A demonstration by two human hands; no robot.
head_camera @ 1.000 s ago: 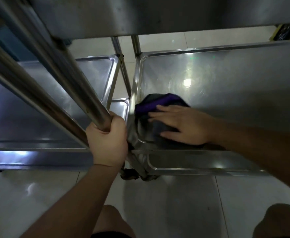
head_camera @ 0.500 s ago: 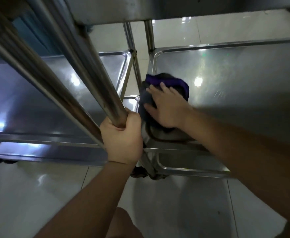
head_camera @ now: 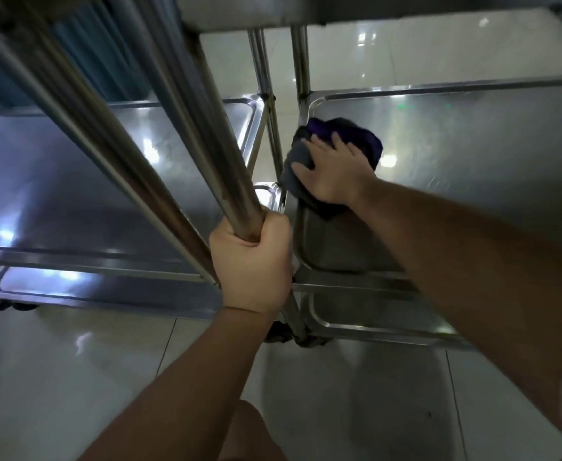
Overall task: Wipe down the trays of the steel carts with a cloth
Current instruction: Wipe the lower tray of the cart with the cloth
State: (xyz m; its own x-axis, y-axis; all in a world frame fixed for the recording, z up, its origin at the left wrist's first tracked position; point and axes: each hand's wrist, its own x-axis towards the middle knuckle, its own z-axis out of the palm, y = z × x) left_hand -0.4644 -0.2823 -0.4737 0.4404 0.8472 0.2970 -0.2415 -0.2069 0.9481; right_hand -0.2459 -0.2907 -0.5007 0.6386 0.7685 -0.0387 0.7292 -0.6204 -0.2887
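Over on the left, a second steel cart's tray (head_camera: 57, 181) is lying broad and shiny, with another shelf edge (head_camera: 83, 287) showing beneath it near the tiled floor (head_camera: 73, 377). Moving rightward, slanted steel tubes are crossing the view, and the left hand (head_camera: 251, 261) is gripping the nearest post (head_camera: 206, 154) with all fingers curled tightly round it, thumb side up, the bare forearm rising straight from the lower edge of the view to the wrist. A knee (head_camera: 249, 434) is showing just below that forearm. Just right of the post, two upright legs (head_camera: 301, 58) are standing close together between the carts. Further right, the right hand (head_camera: 333, 171) is lying flat, fingers spread and straight, pressing the dark grey and purple cloth (head_camera: 356, 134) down onto the middle tray (head_camera: 489, 154) of the right-hand cart, close to its far left corner and against its left rim. The right forearm is reaching in diagonally from the lower right, crossing over the tray's near rim. The two hands are sitting apart, the cart's corner between them.
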